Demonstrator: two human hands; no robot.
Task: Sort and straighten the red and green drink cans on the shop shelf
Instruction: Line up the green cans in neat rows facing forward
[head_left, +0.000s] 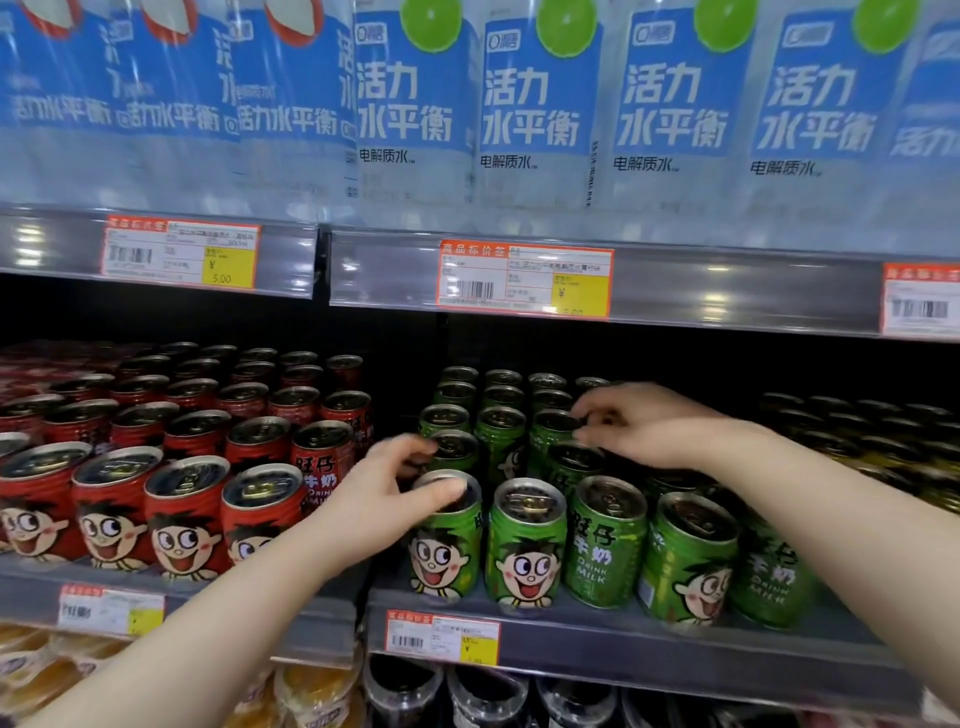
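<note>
Red cartoon-face drink cans fill the left half of the middle shelf in rows. Green cans of the same kind stand on the right half. My left hand curls round the top of the front-left green can, thumb across its lid. My right hand reaches further back and its fingertips pinch the rim of a green can in the third row. Two front green cans at the right lean and show their text side.
Large blue-labelled water bottles stand on the shelf above, low over the cans. Price tags line the shelf rails. Darker cans sit at the far right. Packaged goods fill the shelf below.
</note>
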